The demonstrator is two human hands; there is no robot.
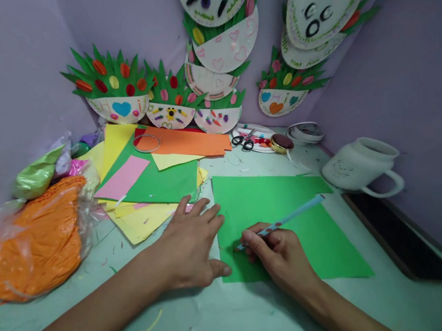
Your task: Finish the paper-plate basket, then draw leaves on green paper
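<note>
A green sheet of paper (pixel 269 197) lies flat on the pale green table in front of me. My right hand (pixel 279 252) grips a light blue pencil (pixel 293 212) with darker spots, its tip low over the sheet's left part. Whether the tip touches the paper I cannot tell. My left hand (pixel 194 244) rests palm down with fingers spread, its fingertips and thumb at the sheet's left edge. No drawn line on the green sheet can be made out.
Coloured paper sheets (pixel 146 224) are piled behind my left hand. Left of them sits an orange bundle in plastic (pixel 33 244). Scissors (pixel 244 141) and tape rolls (pixel 305 132) lie at the back. A white mug (pixel 357 164) and a dark flat tablet-like object (pixel 401 242) stand right. Paper-plate crafts (pixel 121 108) line the wall.
</note>
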